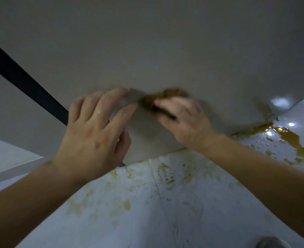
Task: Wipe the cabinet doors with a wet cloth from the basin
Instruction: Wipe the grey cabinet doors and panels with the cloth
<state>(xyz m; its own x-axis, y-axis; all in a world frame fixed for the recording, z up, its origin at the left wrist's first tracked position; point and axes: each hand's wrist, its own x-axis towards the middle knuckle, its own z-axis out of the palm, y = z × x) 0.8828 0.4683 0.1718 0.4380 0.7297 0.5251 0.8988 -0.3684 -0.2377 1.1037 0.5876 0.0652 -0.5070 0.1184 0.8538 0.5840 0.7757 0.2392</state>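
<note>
Grey cabinet door (147, 51) fills the head view, a low panel that ends just above the floor tiles (165, 203). The right hand (183, 120) grips a dark brownish cloth (165, 97), fingers curled over it and pressing it onto the door's lower part. Hand and cloth are blurred, so probably mid-rub. The left hand (97, 129) holds nothing: fingers spread and fairly straight, tips touching the door just left of the cloth. It's likely bracing the lean or steadying the panel against the push. A black strip (22, 77) runs diagonally at left and passes behind the left hand; seam or gap, cannot tell. The tiles carry yellowish smears. A yellow puddle (289, 138) sits at right where door meets floor, well apart from the cloth. Basin not in view. Wiping looks under way, with the stained lower-right corner of the door not yet reached
</note>
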